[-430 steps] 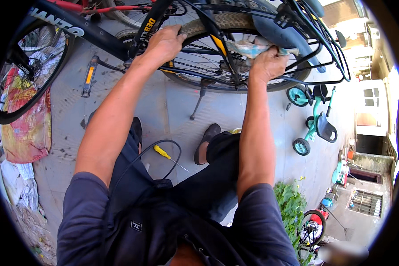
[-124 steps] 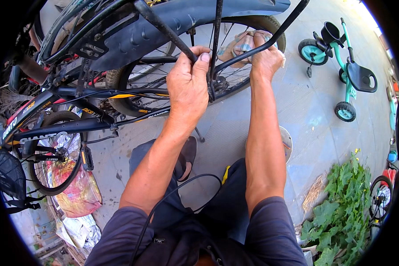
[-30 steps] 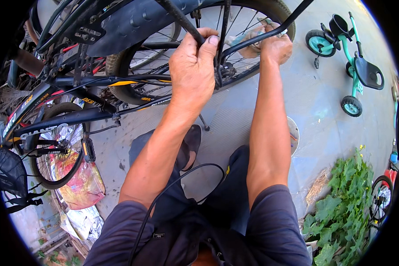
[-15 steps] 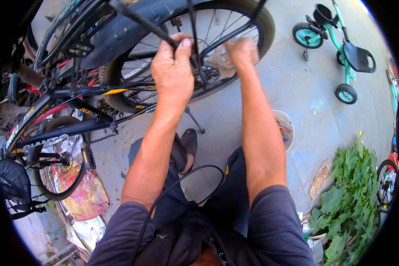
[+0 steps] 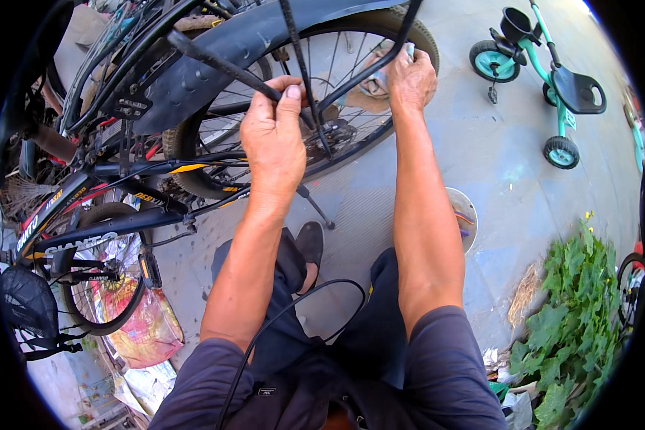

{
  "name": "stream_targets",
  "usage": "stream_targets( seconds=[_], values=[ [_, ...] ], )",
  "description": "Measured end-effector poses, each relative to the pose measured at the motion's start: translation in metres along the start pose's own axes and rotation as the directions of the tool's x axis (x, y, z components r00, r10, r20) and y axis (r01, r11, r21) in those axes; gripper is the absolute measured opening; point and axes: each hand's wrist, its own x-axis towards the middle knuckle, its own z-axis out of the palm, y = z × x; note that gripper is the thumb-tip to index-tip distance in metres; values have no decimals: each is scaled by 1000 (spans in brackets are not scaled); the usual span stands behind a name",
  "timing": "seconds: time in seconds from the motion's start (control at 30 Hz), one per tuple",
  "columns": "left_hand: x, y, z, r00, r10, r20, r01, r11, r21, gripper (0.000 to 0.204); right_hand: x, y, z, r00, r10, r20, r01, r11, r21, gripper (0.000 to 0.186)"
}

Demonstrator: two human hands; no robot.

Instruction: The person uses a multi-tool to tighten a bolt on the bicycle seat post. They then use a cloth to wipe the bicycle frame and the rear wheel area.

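A black bicycle leans across the upper left, its rear wheel [image 5: 417, 37] under a dark mudguard [image 5: 193, 80]. My left hand [image 5: 274, 140] is closed round a black rack bar [image 5: 226, 66], thumb on top, beside the wheel. My right hand [image 5: 413, 80] is closed on a crumpled, stained rag [image 5: 375, 86] at the right side of the wheel. The rag lies against a slanting black rack strut [image 5: 365, 70] and hangs over the spokes. Below it the hub and sprockets [image 5: 337, 133] show between the struts.
A kickstand [image 5: 317, 206] reaches the paved floor near my shoe [image 5: 309, 244]. Right of my forearm stands a round white tub [image 5: 467, 218], partly hidden. A turquoise tricycle [image 5: 560, 107] stands upper right, leafy plants [image 5: 573, 308] lower right. More bicycles crowd the left around another wheel [image 5: 132, 301].
My right hand has moved outward to the right with the rag, up along the strut. My left hand keeps its grip on the bar. The whole view has shifted slightly.
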Motion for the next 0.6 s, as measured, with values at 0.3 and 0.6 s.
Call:
stream_targets(
  seconds=[0.3,0.6],
  values=[
    [-1,3,-2,998,-47,48,43,995,86,19,-25,22,23,995,-37,88,40,999,-31,28],
    [3,-3,6,1000,1,-31,-1,1000,10,14,-46,22,3,823,137,551,-62,986,-153,42]
  ],
)
